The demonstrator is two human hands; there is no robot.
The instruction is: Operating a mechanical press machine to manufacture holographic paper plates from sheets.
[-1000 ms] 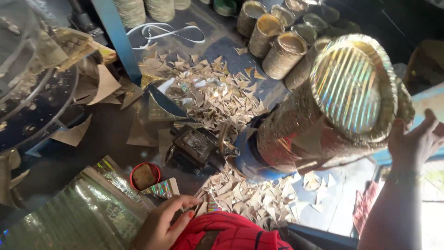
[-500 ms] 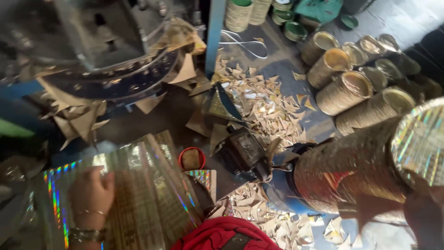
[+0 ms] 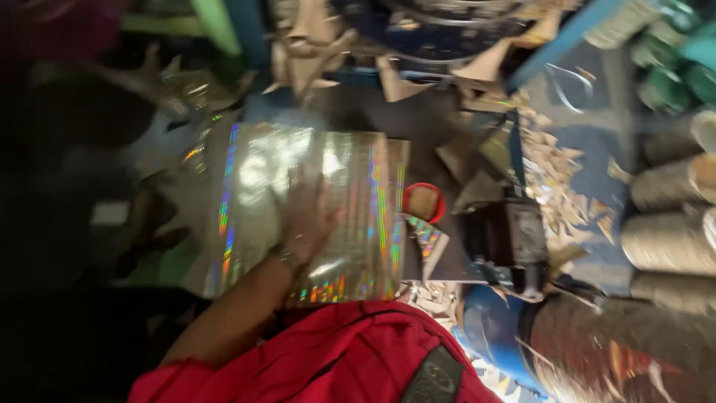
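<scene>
Moved rightward, left hand (image 3: 304,216) lies flat on holographic sheets (image 3: 358,186).

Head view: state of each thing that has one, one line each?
Left hand: open, palm flat on the foil sheets, no grip closed.
Stack of shiny holographic foil sheets: lying flat, under the hand.
Small round red-rimmed container: upright, open top, beside the stack.
Stacks of foil paper bowls: lying on their sides.
Triangular cardboard offcuts: scattered loose.
Right hand: not in view.
</scene>
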